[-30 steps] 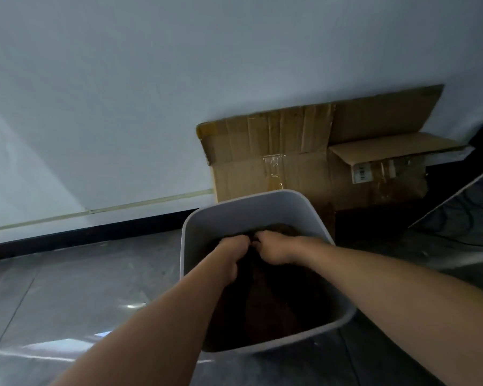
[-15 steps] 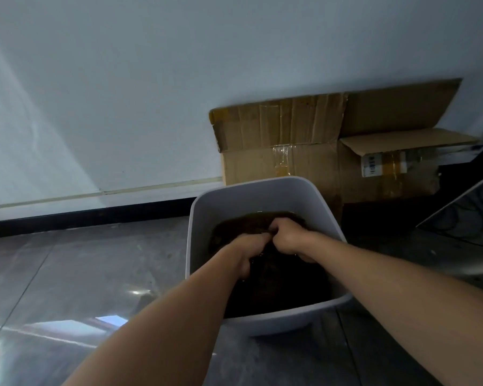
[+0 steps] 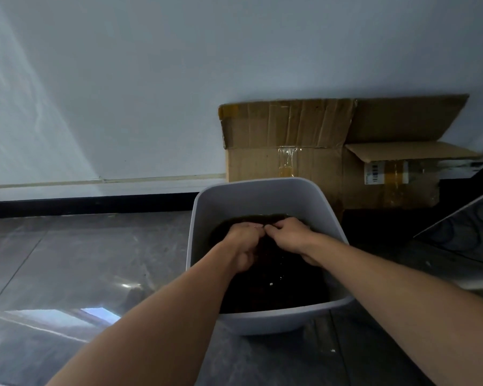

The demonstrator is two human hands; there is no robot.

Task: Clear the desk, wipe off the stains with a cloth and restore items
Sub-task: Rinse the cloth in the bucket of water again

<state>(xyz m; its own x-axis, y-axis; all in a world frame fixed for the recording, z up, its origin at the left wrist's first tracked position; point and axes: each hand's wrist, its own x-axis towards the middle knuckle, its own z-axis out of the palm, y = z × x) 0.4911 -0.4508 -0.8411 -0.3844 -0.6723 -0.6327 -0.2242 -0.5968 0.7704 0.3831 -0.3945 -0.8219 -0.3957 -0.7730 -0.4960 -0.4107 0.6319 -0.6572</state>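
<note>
At the left of the frame a glossy grey floor [image 3: 81, 260] carries pale reflections of light, and a black baseboard [image 3: 81, 203] runs along the foot of a plain white wall [image 3: 151, 79]. From the lower left a bare forearm reaches up and right to the left hand [image 3: 244, 240], whose fingers are curled down into a dark cloth [image 3: 276, 282].

The cloth lies inside a pale, round-cornered basin [image 3: 262, 195] that stands on the floor just right of centre. It fills most of the basin's bottom and shows a few small bright glints. Whether water stands around it cannot be told.

The right hand [image 3: 289, 236] comes in from the lower right. Its fingers are also bent and gripping the cloth, and its knuckles almost touch those of the left hand near the far side of the basin.

Behind the basin, against the wall, stands an open cardboard box [image 3: 290, 140] with its flaps raised, strips of clear tape down its front and a white label [image 3: 373, 172] on its right part. At the far right edge lies a dark area with coiled cables [image 3: 474, 232].
</note>
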